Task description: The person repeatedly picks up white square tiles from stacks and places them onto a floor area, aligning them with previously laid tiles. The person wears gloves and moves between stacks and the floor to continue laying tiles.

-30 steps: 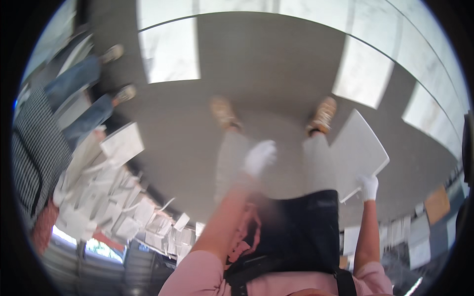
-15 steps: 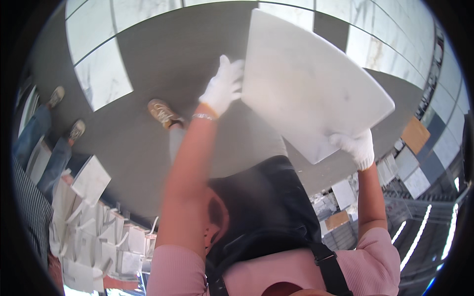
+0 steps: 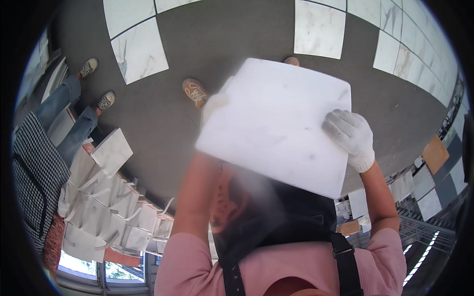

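White tile [image 3: 281, 123] is gripped, left hand [image 3: 214, 104] partly behind it, right hand [image 3: 350, 137] over its face.

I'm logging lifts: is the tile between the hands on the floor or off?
Off the floor: the tile hides part of the apron, the right hand grips its right side, the left hand is at its left edge.

White marble slab [image 3: 276, 118] is hiding most of the right shoe [image 3: 292, 61] and part of the left gloved hand [image 3: 216, 104], which is blurring; the upper edge is cropping a floor tile [image 3: 129, 17].
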`<control>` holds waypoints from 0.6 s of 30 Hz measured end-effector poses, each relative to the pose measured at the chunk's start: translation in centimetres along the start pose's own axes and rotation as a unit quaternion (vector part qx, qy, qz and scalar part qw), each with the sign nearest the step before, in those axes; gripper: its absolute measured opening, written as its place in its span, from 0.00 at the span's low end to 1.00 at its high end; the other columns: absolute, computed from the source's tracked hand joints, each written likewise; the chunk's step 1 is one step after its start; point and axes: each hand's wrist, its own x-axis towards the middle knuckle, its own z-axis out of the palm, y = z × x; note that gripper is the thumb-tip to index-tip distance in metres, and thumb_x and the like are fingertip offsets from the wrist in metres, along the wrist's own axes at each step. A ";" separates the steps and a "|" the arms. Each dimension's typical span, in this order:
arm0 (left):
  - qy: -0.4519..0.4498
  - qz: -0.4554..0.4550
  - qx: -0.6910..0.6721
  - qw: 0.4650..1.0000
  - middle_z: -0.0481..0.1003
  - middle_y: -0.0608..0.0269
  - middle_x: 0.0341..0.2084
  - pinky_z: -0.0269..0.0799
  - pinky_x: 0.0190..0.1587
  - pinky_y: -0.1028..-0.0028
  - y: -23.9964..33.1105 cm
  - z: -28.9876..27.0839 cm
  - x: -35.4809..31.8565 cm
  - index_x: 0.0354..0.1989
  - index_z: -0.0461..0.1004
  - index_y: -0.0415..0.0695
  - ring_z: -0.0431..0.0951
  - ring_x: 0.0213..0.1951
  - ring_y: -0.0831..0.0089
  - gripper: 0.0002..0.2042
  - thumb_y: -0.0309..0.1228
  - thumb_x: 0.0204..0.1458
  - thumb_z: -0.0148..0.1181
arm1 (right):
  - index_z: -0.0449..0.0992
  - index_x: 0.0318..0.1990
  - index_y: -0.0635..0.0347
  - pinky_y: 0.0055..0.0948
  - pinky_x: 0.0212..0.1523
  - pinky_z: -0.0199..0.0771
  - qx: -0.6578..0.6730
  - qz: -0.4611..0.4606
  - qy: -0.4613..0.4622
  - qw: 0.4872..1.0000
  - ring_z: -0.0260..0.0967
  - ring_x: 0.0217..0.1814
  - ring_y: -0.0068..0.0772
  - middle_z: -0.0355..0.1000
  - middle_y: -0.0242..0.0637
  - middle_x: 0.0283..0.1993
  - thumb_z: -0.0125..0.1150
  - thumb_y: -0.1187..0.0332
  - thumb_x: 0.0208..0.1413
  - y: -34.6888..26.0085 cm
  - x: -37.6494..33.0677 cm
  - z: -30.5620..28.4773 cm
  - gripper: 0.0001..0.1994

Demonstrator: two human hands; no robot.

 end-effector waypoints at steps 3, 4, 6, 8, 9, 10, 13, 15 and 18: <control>0.053 -0.099 -0.132 0.985 0.70 0.48 0.59 0.78 0.55 0.62 1.5 -0.3 -2.0 0.67 0.61 0.37 0.76 0.56 0.60 0.30 0.26 0.52 0.58 | 0.83 0.42 0.52 0.43 0.57 0.75 -0.019 0.019 0.043 0.999 0.74 0.58 0.43 0.80 0.37 0.48 0.62 0.68 0.48 1.0 -1.3 0.8 0.12; 0.047 -0.094 -0.143 0.984 0.70 0.48 0.60 0.79 0.55 0.61 1.8 -0.1 -2.5 0.68 0.60 0.37 0.76 0.57 0.58 0.33 0.25 0.50 0.60 | 0.84 0.42 0.52 0.42 0.59 0.75 -0.034 0.033 0.041 0.998 0.74 0.59 0.43 0.80 0.38 0.48 0.62 0.68 0.49 1.2 -1.7 1.0 0.12; 0.008 -0.092 -0.134 0.987 0.70 0.48 0.60 0.79 0.55 0.60 2.5 0.3 -3.9 0.68 0.59 0.37 0.76 0.57 0.58 0.35 0.23 0.48 0.61 | 0.81 0.52 0.53 0.43 0.64 0.72 -0.033 0.076 0.107 0.991 0.72 0.62 0.42 0.78 0.38 0.54 0.62 0.67 0.55 0.9 -2.6 1.6 0.16; 0.035 -0.098 -0.037 0.994 0.69 0.48 0.61 0.78 0.56 0.59 3.2 0.9 -4.6 0.69 0.59 0.37 0.75 0.58 0.56 0.37 0.21 0.46 0.63 | 0.73 0.62 0.55 0.42 0.66 0.70 0.213 0.238 0.223 0.921 0.71 0.65 0.40 0.74 0.37 0.61 0.61 0.67 0.60 0.3 -3.2 2.1 0.22; 0.029 -0.090 -0.007 0.995 0.69 0.47 0.61 0.78 0.57 0.58 3.5 1.3 -4.9 0.69 0.58 0.37 0.75 0.58 0.55 0.38 0.20 0.44 0.64 | 0.67 0.67 0.57 0.42 0.66 0.69 0.443 0.347 0.296 0.772 0.70 0.66 0.38 0.72 0.37 0.64 0.59 0.67 0.63 -0.1 -3.1 2.5 0.25; 0.035 -0.086 0.004 0.996 0.69 0.47 0.61 0.77 0.57 0.57 3.8 1.6 -5.2 0.69 0.58 0.37 0.75 0.58 0.54 0.39 0.19 0.44 0.64 | 0.62 0.72 0.58 0.41 0.67 0.69 0.632 0.422 0.346 0.551 0.69 0.67 0.37 0.70 0.37 0.67 0.58 0.67 0.66 -0.5 -3.1 2.3 0.28; 0.018 -0.044 0.042 0.998 0.69 0.47 0.61 0.76 0.58 0.56 4.1 2.7 -6.1 0.68 0.59 0.35 0.74 0.59 0.53 0.39 0.18 0.42 0.65 | 0.53 0.75 0.63 0.36 0.67 0.68 0.788 0.371 0.355 0.341 0.64 0.70 0.35 0.67 0.40 0.68 0.58 0.61 0.68 -1.3 -3.3 -1.6 0.33; 0.033 -0.018 0.183 0.982 0.70 0.46 0.60 0.76 0.59 0.55 4.6 3.4 -6.9 0.68 0.59 0.34 0.75 0.59 0.52 0.39 0.18 0.42 0.65 | 0.50 0.75 0.66 0.34 0.69 0.64 0.689 0.360 0.286 0.560 0.62 0.72 0.37 0.63 0.45 0.71 0.51 0.63 0.70 -3.2 -3.2 -5.3 0.31; 0.030 0.013 0.288 0.957 0.72 0.46 0.59 0.76 0.58 0.55 6.3 5.0 -7.9 0.66 0.61 0.32 0.75 0.59 0.52 0.37 0.19 0.42 0.66 | 0.49 0.74 0.70 0.32 0.67 0.64 0.722 0.335 0.222 0.563 0.63 0.69 0.35 0.64 0.48 0.69 0.53 0.63 0.68 -3.1 -1.1 -9.4 0.33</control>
